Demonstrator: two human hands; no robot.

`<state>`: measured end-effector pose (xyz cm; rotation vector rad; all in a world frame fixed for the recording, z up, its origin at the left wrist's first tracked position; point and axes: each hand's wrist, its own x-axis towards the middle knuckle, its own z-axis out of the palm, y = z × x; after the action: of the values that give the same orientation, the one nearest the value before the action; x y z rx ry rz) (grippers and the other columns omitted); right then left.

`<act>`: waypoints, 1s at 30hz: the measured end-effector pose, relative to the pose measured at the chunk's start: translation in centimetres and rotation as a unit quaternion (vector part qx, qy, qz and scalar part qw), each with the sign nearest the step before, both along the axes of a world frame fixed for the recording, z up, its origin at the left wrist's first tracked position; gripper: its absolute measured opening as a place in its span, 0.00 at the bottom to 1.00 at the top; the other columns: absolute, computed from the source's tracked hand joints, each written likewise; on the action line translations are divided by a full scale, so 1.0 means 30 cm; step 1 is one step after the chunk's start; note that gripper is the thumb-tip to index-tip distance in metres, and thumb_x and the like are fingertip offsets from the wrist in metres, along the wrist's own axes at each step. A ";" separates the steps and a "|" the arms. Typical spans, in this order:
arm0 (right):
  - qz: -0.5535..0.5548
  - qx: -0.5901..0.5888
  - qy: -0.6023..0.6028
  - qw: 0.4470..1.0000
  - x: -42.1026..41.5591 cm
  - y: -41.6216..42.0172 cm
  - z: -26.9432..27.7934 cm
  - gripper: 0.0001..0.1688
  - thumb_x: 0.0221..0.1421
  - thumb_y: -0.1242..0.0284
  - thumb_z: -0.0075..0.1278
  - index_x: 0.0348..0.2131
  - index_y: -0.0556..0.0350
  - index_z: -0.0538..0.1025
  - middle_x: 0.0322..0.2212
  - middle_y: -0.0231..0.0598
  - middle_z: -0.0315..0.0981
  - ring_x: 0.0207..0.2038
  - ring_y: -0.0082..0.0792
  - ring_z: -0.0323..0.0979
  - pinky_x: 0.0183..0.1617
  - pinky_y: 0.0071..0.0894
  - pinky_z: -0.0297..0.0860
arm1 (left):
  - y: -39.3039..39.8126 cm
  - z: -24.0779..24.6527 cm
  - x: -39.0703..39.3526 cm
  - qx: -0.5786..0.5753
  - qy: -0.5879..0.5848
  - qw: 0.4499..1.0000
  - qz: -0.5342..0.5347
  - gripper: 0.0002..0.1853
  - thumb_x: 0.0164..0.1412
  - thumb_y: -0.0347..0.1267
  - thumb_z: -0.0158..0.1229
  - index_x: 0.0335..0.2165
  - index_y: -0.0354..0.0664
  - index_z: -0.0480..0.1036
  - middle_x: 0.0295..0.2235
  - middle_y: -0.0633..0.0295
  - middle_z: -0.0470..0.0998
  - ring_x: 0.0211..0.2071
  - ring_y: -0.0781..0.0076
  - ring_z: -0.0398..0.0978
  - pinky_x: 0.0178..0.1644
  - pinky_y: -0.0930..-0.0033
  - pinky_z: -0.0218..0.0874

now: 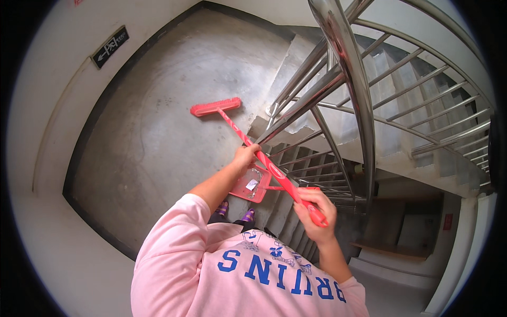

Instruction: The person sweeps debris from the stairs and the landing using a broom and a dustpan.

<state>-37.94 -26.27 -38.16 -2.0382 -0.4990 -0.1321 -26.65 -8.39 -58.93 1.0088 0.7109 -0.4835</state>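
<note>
My left hand (246,155) grips the red-and-pink patterned handle of a push broom (233,125) partway down its length. Near the handle's top end, my right hand (318,211) is closed around it. The broom's red bristle head (216,107) rests on the concrete landing, out ahead of me. Below my left hand lies a red dustpan (258,195), partly covered by that hand and forearm. Inside it are a white scrap of paper (251,184) and grey debris. The dustpan's thin handle runs behind the broom handle towards my right fingers; whether they touch it cannot be seen.
A stainless steel railing (358,119) stands close on my right. Concrete stairs (291,214) descend beside my feet in purple sandals (248,215); another flight (390,83) lies beyond the railing. An exit sign (110,46) hangs on the left wall, above the dark-edged landing (130,130).
</note>
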 end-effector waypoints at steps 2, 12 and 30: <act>-0.035 0.024 0.060 0.997 -0.068 -0.070 0.048 0.11 0.40 0.83 0.54 0.30 0.63 0.72 0.33 0.46 0.73 0.34 0.34 0.72 0.38 0.27 0.67 | -0.028 0.054 -0.067 -0.071 0.029 0.996 -0.047 0.11 0.46 0.36 0.55 0.15 0.43 0.65 0.10 0.69 0.59 0.10 0.76 0.54 0.14 0.72 0.46; -0.036 -0.035 0.080 0.996 -0.168 -0.242 0.434 0.09 0.34 0.75 0.52 0.21 0.64 0.73 0.24 0.48 0.74 0.25 0.33 0.72 0.29 0.23 0.67 | -0.186 0.263 -0.369 -0.261 0.104 0.938 -0.204 0.12 0.51 0.45 0.51 0.25 0.50 0.69 0.23 0.69 0.70 0.19 0.80 0.61 0.22 0.76 0.53; 0.162 -0.022 0.014 0.986 0.125 0.090 0.247 0.16 0.37 0.80 0.57 0.32 0.58 0.73 0.37 0.44 0.71 0.36 0.36 0.71 0.39 0.29 0.67 | 0.186 0.267 -0.015 -0.138 -0.059 0.972 0.179 0.05 0.51 0.30 0.50 0.22 0.41 0.67 0.14 0.67 0.67 0.15 0.76 0.65 0.20 0.75 0.60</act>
<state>-34.20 -23.56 -30.75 -1.9699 -0.8128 0.1043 -27.10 -2.81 -50.91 0.6234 0.6800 -0.1972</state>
